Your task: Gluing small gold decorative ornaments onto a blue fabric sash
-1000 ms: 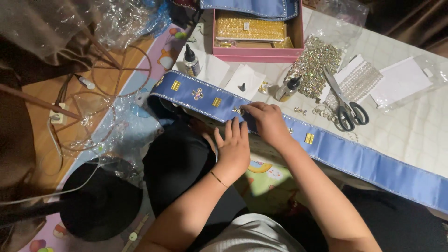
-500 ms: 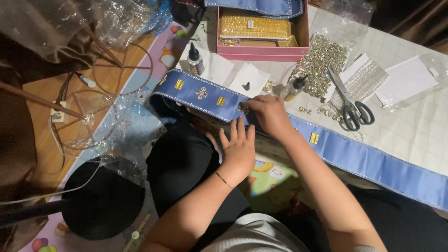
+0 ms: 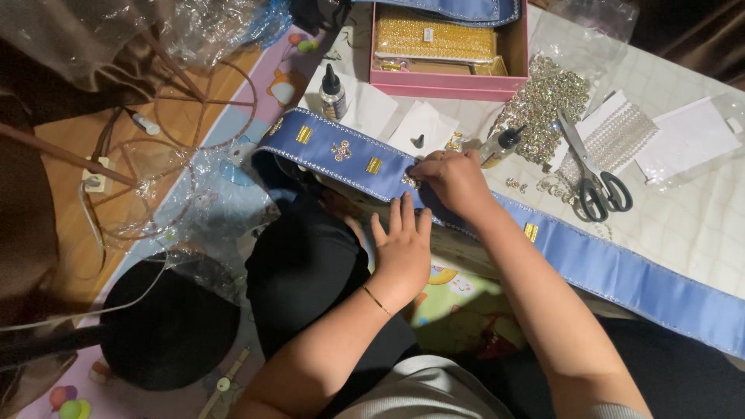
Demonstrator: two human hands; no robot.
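Three gold ornaments [image 3: 340, 150] sit fixed at the blue sash's [image 3: 590, 268] left end; right hand [image 3: 454, 182] pinches another (tiny, unclear) mid-frame, left hand [image 3: 403, 247] flat, sash's lower-right mostly bare.

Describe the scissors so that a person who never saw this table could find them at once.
Start at the pink box at the table's far edge, then move right past the heap of glittering beads. The scissors lie there, closed, partly on a white card, the only thing with black loop handles and long metal blades.
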